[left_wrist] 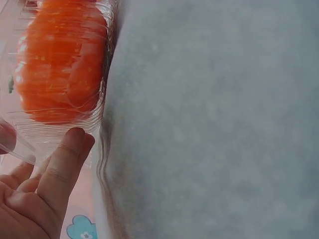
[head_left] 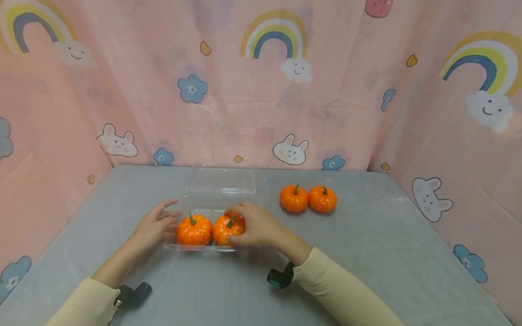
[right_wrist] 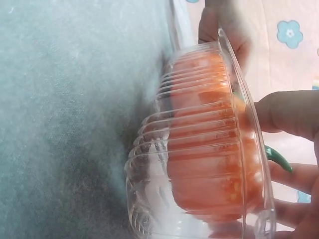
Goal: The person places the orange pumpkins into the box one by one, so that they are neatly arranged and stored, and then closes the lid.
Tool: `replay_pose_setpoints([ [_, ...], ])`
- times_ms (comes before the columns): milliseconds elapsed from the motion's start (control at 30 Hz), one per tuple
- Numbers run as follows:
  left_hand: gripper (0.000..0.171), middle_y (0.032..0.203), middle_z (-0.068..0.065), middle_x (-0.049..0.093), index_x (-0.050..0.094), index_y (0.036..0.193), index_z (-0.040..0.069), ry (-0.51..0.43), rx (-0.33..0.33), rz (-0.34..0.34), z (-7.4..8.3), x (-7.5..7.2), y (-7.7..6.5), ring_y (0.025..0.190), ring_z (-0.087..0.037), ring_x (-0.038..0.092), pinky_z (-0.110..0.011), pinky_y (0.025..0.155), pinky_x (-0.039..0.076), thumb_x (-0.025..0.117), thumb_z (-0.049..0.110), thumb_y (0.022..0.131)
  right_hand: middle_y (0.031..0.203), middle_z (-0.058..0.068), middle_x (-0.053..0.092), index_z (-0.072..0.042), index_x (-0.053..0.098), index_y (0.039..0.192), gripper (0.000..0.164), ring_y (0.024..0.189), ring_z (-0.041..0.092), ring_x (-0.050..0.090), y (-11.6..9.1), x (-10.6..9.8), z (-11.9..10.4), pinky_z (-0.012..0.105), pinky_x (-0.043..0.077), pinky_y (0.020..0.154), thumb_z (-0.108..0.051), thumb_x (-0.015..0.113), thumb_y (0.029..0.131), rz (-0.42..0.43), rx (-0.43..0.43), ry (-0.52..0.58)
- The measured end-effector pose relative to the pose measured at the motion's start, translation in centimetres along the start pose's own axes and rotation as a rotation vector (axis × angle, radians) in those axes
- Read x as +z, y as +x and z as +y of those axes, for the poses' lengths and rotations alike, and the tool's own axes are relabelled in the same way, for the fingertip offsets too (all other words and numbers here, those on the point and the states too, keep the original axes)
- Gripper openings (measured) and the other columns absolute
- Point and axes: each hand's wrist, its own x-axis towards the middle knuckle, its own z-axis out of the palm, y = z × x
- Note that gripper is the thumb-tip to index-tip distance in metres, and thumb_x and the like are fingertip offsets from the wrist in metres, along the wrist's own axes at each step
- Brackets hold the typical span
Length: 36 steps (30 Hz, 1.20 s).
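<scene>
A clear plastic clamshell container point(head_left: 195, 248) lies with its lid point(head_left: 224, 181) folded back. Inside its base sit two small orange pumpkins with green stems, side by side. My right hand point(head_left: 257, 225) grips the right pumpkin point(head_left: 221, 232), thumb at the front and fingers behind. At the container's left end is my left hand point(head_left: 152, 228), beside the left pumpkin point(head_left: 194, 232). In the left wrist view, its extended fingers point(left_wrist: 60, 174) touch the outside of the ribbed wall. The right wrist view shows the pumpkin point(right_wrist: 204, 164) through the plastic, with the thumb over the rim.
Two more orange pumpkins, one on the left point(head_left: 293, 199) and one on the right point(head_left: 322, 199), stand close together behind and right of the container. The grey tabletop point(head_left: 367, 253) meets a pink printed curtain point(head_left: 244, 122) at the back and sides.
</scene>
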Motion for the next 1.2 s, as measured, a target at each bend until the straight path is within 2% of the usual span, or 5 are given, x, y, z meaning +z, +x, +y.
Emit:
replay_pose_setpoints([
  [300, 0.054, 0.14, -0.032, 0.045, 0.024, 0.151, 0.005, -0.007, -0.008, -0.001, 0.05, 0.0, -0.12, 0.109, -0.038, 0.063, -0.04, 0.085, 0.058, 0.041, 0.011, 0.1, 0.11, 0.0, 0.061, -0.019, 0.062, 0.123, 0.053, 0.093, 0.013, 0.055, 0.16, 0.0, -0.27, 0.027, 0.049, 0.081, -0.034, 0.074, 0.073, -0.049, 0.02, -0.047],
  [900, 0.055, 0.141, -0.032, 0.045, 0.022, 0.151, 0.006, -0.006, -0.006, -0.002, -0.02, 0.06, -0.09, 0.111, -0.039, 0.062, -0.04, 0.085, 0.058, 0.041, 0.014, 0.101, 0.112, 0.001, 0.062, -0.019, 0.062, 0.12, 0.049, 0.095, 0.014, 0.056, 0.49, -0.02, -0.17, 0.029, 0.05, 0.084, -0.033, 0.072, 0.074, -0.105, 0.04, -0.07],
  [1200, 0.054, 0.141, -0.031, 0.045, 0.022, 0.151, 0.006, -0.007, -0.008, -0.002, -0.05, 0.07, -0.07, 0.112, -0.039, 0.062, -0.04, 0.086, 0.057, 0.041, 0.014, 0.101, 0.116, 0.001, 0.061, -0.019, 0.061, 0.12, 0.048, 0.099, 0.015, 0.056, 0.48, -0.31, -0.2, 0.032, 0.052, 0.089, -0.033, 0.071, 0.076, -0.131, 0.052, -0.033],
])
